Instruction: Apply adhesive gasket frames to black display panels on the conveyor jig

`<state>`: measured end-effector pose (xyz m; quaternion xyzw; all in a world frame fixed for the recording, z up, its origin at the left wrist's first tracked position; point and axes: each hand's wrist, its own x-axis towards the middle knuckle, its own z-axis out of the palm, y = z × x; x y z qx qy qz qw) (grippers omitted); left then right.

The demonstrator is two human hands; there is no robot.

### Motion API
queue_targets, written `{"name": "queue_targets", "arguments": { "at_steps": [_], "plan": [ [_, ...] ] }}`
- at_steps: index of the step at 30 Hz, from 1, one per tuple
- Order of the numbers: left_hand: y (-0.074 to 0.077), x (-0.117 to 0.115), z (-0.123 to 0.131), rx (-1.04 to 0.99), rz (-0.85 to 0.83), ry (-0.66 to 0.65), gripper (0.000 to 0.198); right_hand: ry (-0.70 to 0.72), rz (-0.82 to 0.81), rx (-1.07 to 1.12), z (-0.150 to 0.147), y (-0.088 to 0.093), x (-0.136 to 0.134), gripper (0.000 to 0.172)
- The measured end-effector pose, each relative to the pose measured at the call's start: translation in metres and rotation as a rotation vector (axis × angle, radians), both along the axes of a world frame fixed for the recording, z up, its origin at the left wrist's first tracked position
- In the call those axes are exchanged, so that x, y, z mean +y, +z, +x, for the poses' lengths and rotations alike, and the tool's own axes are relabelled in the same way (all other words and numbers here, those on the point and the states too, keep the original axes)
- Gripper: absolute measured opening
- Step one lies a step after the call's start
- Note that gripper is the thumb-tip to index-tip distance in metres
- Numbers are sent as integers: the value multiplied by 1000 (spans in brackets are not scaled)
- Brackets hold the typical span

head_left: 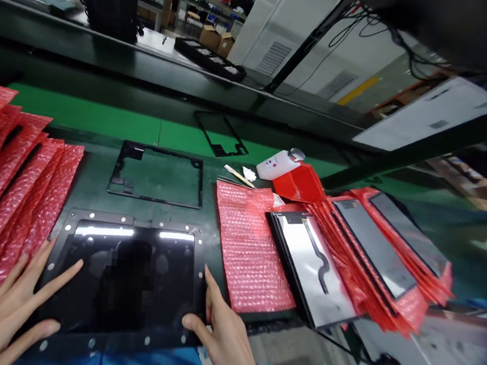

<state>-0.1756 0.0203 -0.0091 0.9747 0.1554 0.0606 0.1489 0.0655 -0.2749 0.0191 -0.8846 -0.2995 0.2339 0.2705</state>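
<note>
A glossy black screen panel [156,300] lies inside a dark grey rectangular fixture frame [92,342] dotted with round silvery spots, at the table's front edge. My left hand [15,304] rests along the fixture's left side, fingers spread and the thumb and one finger reaching over its border. On the right side, my right hand [225,334] grips the fixture's edge, with its thumb on top and its fingers along the outer side. Just beyond the fixture lies a thin black bezel frame [156,200]. Smudges and light reflections show on the screen.
Red bubble-wrap bags [41,204] are piled at left. To the right lie a flat bubble-wrap bag [253,263], a stack of display panels [313,268] and more bagged panels [374,245]. Farther back are a white bottle [277,164], a swab stick [239,176] and another black frame [218,149].
</note>
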Motion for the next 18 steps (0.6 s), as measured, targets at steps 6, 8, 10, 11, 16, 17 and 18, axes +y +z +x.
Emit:
{"name": "queue_targets", "arguments": {
  "at_steps": [6, 8, 10, 11, 16, 17, 18],
  "plan": [
    [4, -9, 1, 59, -16, 89, 62, -83, 172, -211, -3, -15, 8, 50],
    [-1, -10, 3, 19, 15, 100, 61, -79, 198, -214, -2, -18, 8, 48],
    [-4, -12, 5, -12, 33, 111, 60, -69, 217, -223, -2, -19, 7, 48],
    [-4, -12, 6, -26, 40, 115, 59, -66, 224, -232, -2, -18, 6, 47],
    [0, -16, 7, -59, 53, 96, 58, -60, 214, -252, -3, -16, 3, 46],
    [0, -16, 7, -65, 50, 93, 58, -61, 215, -255, -3, -16, 3, 46],
    [0, -16, 6, -72, 45, 95, 58, -62, 218, -259, -3, -16, 4, 47]
  ]
}}
